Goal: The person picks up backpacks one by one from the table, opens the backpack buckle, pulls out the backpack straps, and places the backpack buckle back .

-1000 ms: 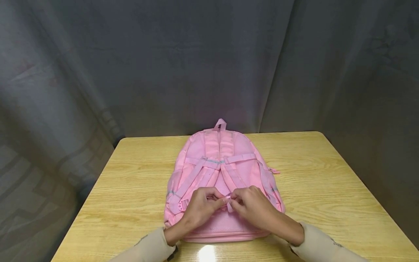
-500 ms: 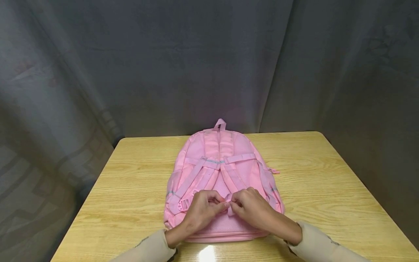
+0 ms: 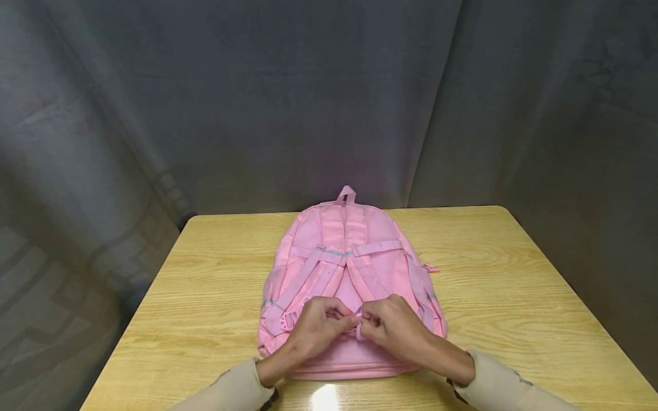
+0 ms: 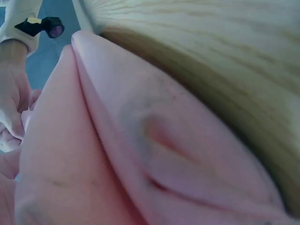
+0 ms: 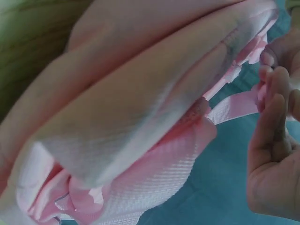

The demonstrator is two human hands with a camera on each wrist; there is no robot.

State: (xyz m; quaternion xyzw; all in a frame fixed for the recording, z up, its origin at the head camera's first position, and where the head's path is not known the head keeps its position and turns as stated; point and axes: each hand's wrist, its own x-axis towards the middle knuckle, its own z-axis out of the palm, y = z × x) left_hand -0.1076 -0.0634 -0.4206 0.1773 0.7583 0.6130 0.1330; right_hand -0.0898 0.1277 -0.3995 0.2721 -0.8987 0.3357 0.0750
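A pink backpack (image 3: 382, 222) lies on the table with its back panel and shoulder straps facing up. Over its lower middle, my left hand (image 3: 315, 326) and right hand (image 3: 394, 324) meet fingertip to fingertip. Between them they pinch a pink webbing strap (image 5: 236, 106), which the right wrist view shows running taut from the bag to the fingers. A small pink piece (image 5: 261, 95) sits on the strap there, mostly covered by fingers, so I cannot tell its kind. Left of my left hand, a pink plastic buckle (image 3: 289, 321) rests on the bag.
The light wooden table (image 3: 514, 308) extends around the bag on both sides. Grey curtains (image 3: 308, 103) hang behind and beside it. At the bag's right edge a pink zipper pull (image 3: 430, 268) sticks out, and a top loop handle (image 3: 346, 194) stands at the far end.
The backpack stays put. My fingertips shift slightly on the strap, the hands dipping a little and coming closer together, while the short strap end under the right fingers moves slightly.
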